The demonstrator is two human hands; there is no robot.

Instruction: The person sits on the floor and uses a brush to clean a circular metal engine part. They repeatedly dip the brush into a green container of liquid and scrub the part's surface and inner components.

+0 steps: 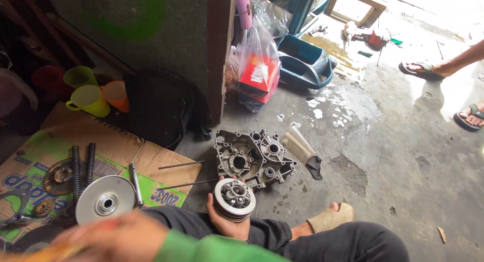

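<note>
Hands: right [227, 222] grasping round clutch assembly [234, 199], left [113, 237] blurred foreground smear, grip unreadable

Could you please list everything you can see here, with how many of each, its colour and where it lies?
engine case half: one, grey metal, on the concrete floor at centre
clutch assembly: one, silver and black, held just below the case
pulley disc: one, silver, on the flattened cardboard at left
springs: two, black, upright beside the disc
long rods: two, thin, grey, left of the case
cups: three, green, yellow-green and orange, upper left
plastic bag with red box: one, by the post
blue tub: one, behind the bag
sandalled feet of another person: two, upper right
left hand: blurred, lower left
right hand: gripping the clutch assembly
</note>
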